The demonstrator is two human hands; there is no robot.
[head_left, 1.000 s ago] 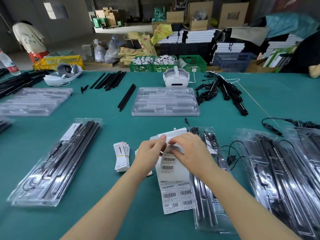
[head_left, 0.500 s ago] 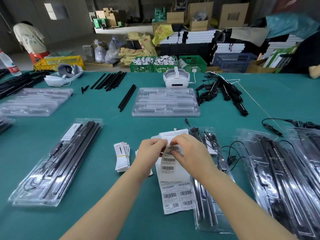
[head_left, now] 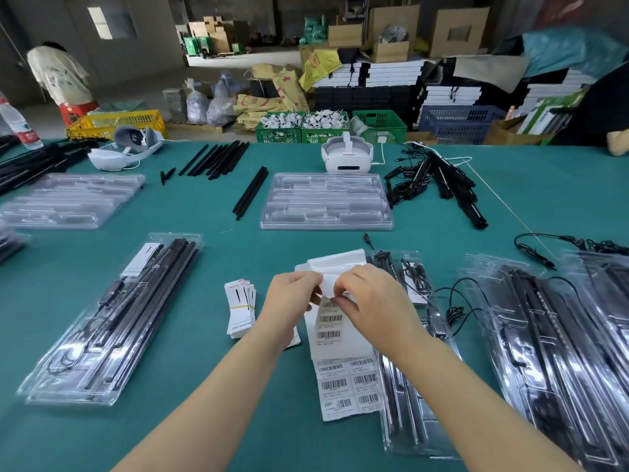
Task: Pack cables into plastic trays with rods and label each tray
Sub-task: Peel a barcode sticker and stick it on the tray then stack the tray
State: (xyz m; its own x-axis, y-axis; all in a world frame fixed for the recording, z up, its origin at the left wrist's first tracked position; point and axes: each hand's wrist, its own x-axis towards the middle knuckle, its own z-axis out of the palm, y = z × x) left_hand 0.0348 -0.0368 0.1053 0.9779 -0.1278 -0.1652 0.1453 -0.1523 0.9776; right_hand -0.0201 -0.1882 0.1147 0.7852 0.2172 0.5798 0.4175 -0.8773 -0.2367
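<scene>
White barcode label sheet (head_left: pixel 335 338) between both hands, left hand (head_left: pixel 292 301) and right hand (head_left: pixel 372 303) pinching its top edge.

Head view, down, seemingly near table (head_left: pixel 442 206).

My bench (head_left: pixel 442 253) is covered in teal cloth and runs wide to both sides. Beyond its far edge the grey concrete floor (head_left: pixel 51 120) spreads toward a dull grey wall (head_left: pixel 153 39) with one bright window (head_left: pixel 102 22) high up, the only strong light I see. Just behind the bench stand green crates (head_left: pixel 377 127), with a yellow crate (head_left: pixel 115 122) to their left and a blue crate (head_left: pixel 456 122) to their right. Above the green crates, cardboard boxes (head_left: pixel 456 32) sit on stacked black and white cartons (head_left: pixel 391 80). Left of the yellow crate, a red stool (head_left: pixel 76 109) stands beside a person in a pale shirt (head_left: pixel 58 73).
</scene>
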